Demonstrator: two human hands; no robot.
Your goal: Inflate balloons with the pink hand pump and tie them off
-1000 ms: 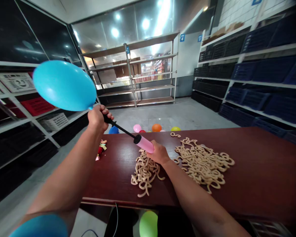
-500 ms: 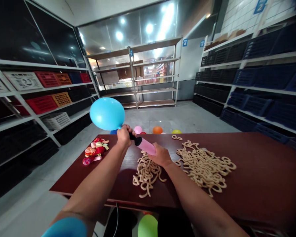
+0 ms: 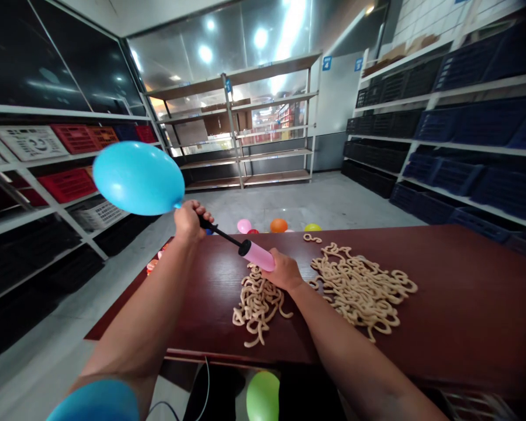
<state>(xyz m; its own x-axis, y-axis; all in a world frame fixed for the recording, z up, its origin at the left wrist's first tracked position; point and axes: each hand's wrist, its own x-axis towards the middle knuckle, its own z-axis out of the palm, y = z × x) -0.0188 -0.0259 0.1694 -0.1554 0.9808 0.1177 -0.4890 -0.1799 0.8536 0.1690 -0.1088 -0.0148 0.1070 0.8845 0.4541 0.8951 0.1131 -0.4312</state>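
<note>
A balloon pump with a pink barrel and a thin black rod is held between my two hands, above the table. My left hand is closed around the black end of the rod and the neck of an inflated blue balloon, which points out to the left. How the neck sits on the pump is hidden by my fingers. Wrapped around the barrel's lower right end is my right hand. Just below that hand lies a small heap of beige, curled, rope-like pieces.
A larger heap of beige curled pieces spreads across the dark red table. Uninflated balloons show partly behind my left arm. Inflated balloons, such as an orange one, lie beyond the table. A green balloon is below its front edge.
My left hand has moved left and up, drawing the black rod out of the barrel. The blue balloon has gone with it and looks larger. My right hand has stayed nearly in place.
</note>
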